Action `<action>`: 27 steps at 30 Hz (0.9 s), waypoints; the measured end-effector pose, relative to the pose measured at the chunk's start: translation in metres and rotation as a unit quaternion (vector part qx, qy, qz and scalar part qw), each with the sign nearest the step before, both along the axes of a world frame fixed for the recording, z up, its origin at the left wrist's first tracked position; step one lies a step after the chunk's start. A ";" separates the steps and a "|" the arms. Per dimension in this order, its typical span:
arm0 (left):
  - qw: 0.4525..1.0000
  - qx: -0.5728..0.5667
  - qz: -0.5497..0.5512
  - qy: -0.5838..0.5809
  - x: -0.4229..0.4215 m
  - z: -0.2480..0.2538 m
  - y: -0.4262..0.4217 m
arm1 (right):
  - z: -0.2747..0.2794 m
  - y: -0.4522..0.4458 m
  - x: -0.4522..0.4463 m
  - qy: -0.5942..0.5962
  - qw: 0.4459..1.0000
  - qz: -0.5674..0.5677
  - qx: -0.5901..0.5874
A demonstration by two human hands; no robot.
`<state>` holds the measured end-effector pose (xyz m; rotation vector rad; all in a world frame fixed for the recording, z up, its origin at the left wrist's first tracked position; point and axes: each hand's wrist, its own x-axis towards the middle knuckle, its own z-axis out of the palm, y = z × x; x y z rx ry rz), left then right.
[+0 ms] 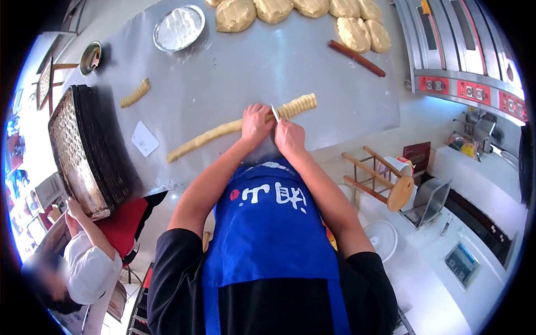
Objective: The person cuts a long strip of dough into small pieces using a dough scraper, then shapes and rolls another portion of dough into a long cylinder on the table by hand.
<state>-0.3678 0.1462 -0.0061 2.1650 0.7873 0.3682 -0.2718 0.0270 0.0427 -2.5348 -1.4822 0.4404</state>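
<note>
A long rope of dough (204, 139) lies across the metal table. My left hand (257, 124) rests on it with fingers curled over, holding it near the cut. Close beside, my right hand (290, 137) is closed around a dough cutter (274, 113), whose thin pale blade stands against the rope; its full shape is hidden. Right of the blade, the dough is cut into a row of small slices (298, 105) that still sit close together. Another short row of cut dough (135, 93) lies apart at the left.
Large dough pieces (273, 8) line the far edge, near a flour-dusted bowl (178, 28). A rolling pin (357, 58) lies at the right, a white card-like sheet (145, 138) at the left. Stacked dark trays (92, 148) stand left; another person (92, 265) is beyond. A wooden stool (399, 192) stands right.
</note>
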 end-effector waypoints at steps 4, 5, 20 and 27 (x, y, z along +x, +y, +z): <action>0.999 -0.038 0.010 -0.009 -0.002 -0.001 0.003 | -0.011 -0.004 -0.001 0.007 0.999 -0.037 0.035; 0.997 -0.055 0.028 -0.041 -0.002 -0.002 0.003 | -0.012 -0.006 0.002 0.019 0.998 -0.053 0.030; 1.000 0.000 -0.015 0.021 -0.009 0.005 0.008 | 0.026 0.019 0.003 0.045 0.997 0.013 -0.063; 0.999 -0.014 0.009 -0.050 -0.015 0.004 0.011 | 0.003 0.010 -0.001 0.036 0.998 -0.047 0.019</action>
